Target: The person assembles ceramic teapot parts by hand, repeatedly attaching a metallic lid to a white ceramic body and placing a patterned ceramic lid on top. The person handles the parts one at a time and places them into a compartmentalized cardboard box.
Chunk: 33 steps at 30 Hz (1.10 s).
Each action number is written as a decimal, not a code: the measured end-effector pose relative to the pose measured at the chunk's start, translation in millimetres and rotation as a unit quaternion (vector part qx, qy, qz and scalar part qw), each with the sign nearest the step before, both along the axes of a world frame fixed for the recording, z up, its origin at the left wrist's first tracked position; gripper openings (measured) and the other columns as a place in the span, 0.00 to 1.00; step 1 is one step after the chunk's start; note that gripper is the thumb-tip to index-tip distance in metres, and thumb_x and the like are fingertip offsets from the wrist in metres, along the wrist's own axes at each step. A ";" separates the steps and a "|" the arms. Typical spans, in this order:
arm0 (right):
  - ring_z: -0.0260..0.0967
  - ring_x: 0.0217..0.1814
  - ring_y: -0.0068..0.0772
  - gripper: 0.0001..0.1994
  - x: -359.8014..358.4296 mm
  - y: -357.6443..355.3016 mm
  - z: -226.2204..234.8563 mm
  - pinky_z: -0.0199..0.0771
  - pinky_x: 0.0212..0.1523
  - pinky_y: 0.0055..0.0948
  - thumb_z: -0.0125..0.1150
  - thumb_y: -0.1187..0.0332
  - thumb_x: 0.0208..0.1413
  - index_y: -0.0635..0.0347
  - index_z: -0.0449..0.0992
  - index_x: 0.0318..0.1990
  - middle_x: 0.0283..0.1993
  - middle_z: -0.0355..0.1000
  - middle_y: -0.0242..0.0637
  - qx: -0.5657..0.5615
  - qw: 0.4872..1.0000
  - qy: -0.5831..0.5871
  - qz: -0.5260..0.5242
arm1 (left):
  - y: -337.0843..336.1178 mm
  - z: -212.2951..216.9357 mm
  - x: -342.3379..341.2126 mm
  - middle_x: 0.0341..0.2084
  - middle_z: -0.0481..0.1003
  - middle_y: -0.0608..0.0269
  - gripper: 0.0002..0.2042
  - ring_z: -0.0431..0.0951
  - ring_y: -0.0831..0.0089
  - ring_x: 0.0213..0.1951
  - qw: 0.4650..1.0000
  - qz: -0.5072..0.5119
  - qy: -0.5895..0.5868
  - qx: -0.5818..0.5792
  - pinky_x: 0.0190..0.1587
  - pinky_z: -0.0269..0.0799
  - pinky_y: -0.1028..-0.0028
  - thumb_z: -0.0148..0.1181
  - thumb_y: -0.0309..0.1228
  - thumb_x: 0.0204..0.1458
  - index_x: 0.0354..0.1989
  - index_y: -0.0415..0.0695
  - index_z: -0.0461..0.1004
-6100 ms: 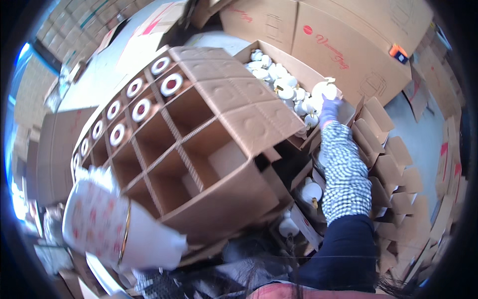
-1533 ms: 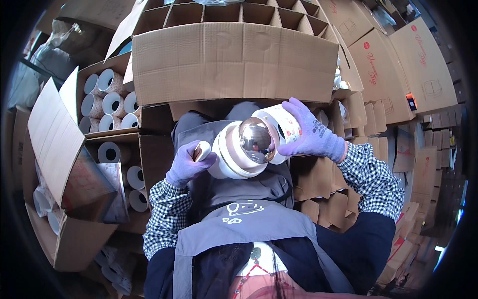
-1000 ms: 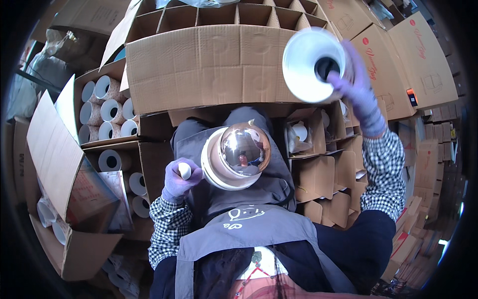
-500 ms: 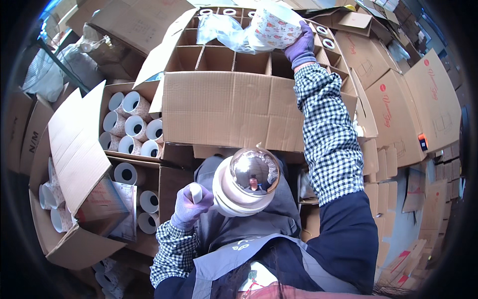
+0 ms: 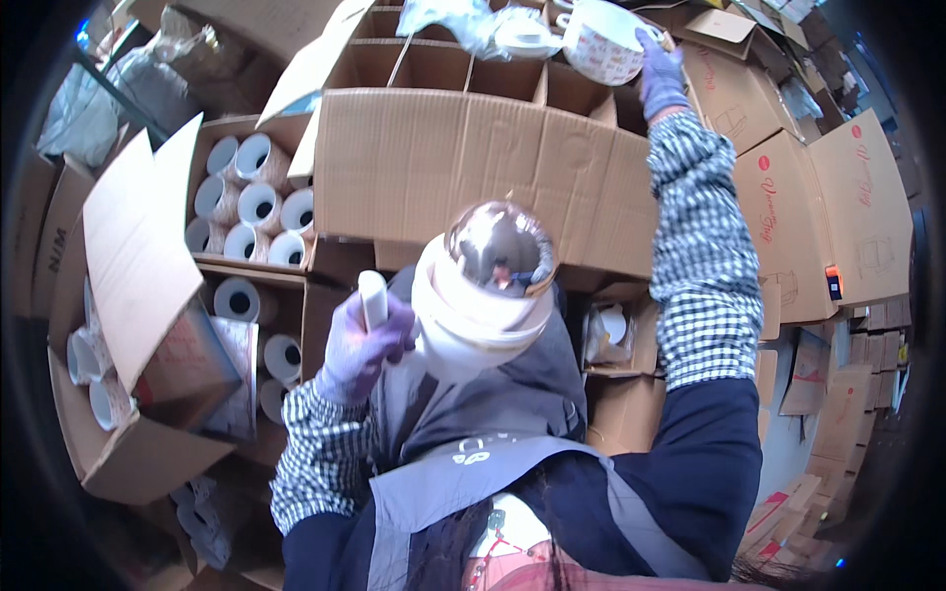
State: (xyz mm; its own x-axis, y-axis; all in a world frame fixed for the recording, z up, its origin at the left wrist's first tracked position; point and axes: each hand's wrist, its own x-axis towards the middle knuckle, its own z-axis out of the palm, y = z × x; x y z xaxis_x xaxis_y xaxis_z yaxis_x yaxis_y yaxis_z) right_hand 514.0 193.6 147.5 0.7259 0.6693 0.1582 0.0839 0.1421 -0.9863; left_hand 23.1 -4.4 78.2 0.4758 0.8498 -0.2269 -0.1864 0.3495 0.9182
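My left hand (image 5: 365, 340), in a lilac glove, is closed round the white handle of a white vacuum jug (image 5: 478, 340). Out of the jug's top bulges a shiny mirrored glass liner (image 5: 501, 241). My right hand (image 5: 662, 77), gloved too, reaches far forward and grips the rim of a white printed jug shell (image 5: 603, 47). That shell is over the far part of a divided carton (image 5: 483, 158). Left of the shell, a clear plastic bag (image 5: 448, 22) and a white round part (image 5: 524, 35) lie over the dividers.
At the left, an open carton (image 5: 251, 264) holds several printed cylindrical shells (image 5: 260, 205). Below it stands another carton (image 5: 158, 473) with more shells and upright flaps. Flattened printed cartons (image 5: 788, 212) lean at the right. A small box (image 5: 616, 340) sits beside my right forearm.
My right hand has moved right with the printed shell, which is tilted differently and apart from the plastic bag. The jug in my left hand has tipped and risen slightly.
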 end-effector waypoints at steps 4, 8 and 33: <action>0.66 0.65 0.35 0.40 -83.3 -150.9 15.6 0.70 0.63 0.35 0.65 0.48 0.60 0.60 0.58 0.73 0.65 0.67 0.40 -0.067 0.924 -0.156 0.342 | 3.8 26.0 11.3 0.21 0.75 0.65 0.07 0.73 0.80 0.21 0.995 -0.053 0.083 0.011 0.24 0.67 0.81 0.66 0.30 0.56 0.34 0.42 0.74; 0.63 0.68 0.35 0.44 -157.6 -260.7 12.0 0.62 0.68 0.35 0.69 0.50 0.57 0.61 0.56 0.74 0.69 0.63 0.44 -0.259 0.812 -0.235 0.467 | -3.9 23.8 12.1 0.24 0.75 0.66 0.08 0.73 0.81 0.21 0.989 -0.087 0.117 -0.021 0.24 0.67 0.81 0.67 0.31 0.56 0.36 0.42 0.74; 0.57 0.75 0.31 0.28 -48.4 -377.3 -166.1 0.53 0.77 0.37 0.44 0.53 0.74 0.59 0.56 0.73 0.73 0.62 0.36 -0.155 0.756 0.301 0.561 | 13.0 -16.8 145.0 0.44 0.79 0.52 0.15 0.80 0.49 0.46 0.787 -0.186 -0.064 0.585 0.50 0.78 0.61 0.63 0.24 0.50 0.48 0.42 0.76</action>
